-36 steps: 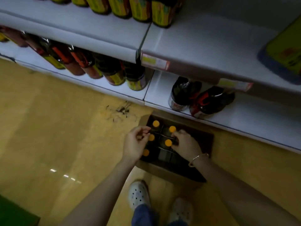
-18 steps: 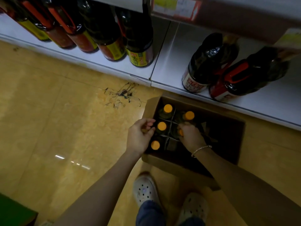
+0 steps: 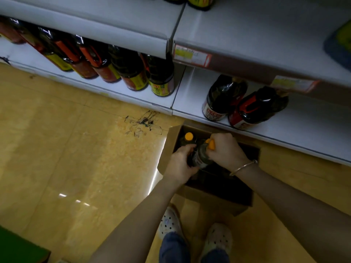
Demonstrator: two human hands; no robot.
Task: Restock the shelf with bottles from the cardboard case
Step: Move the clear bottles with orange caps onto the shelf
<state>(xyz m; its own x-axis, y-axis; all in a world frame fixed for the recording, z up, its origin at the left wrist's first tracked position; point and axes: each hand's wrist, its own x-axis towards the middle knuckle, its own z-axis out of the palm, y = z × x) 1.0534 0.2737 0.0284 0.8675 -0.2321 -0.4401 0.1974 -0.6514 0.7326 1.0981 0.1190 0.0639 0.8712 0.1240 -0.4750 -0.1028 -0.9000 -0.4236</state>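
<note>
The open cardboard case point(image 3: 167, 147) stands on the floor against the bottom shelf point(image 3: 313, 133). My right hand point(image 3: 226, 150) grips the neck of an orange-capped dark bottle point(image 3: 201, 156), which is raised and tilted above the case. My left hand point(image 3: 180, 164) curls round a dark bottle body point(image 3: 190, 158) right beside it; its cap is hidden. Another orange-capped bottle point(image 3: 189, 137) stands in the case's far left corner. Two large dark bottles point(image 3: 224, 97) point(image 3: 256, 109) stand on the shelf behind the case.
A row of dark bottles with yellow labels point(image 3: 133, 74) fills the shelf section to the left. The upper shelf point(image 3: 247, 31) with price tags point(image 3: 191, 57) overhangs. My feet in white clogs point(image 3: 169, 223) stand in front of the case. A green object point(image 3: 17, 249) lies at the bottom left.
Both hands were down among the caps in the case. Now they have closed round bottles, and the right hand's bottle has risen out of the dividers and tilted.
</note>
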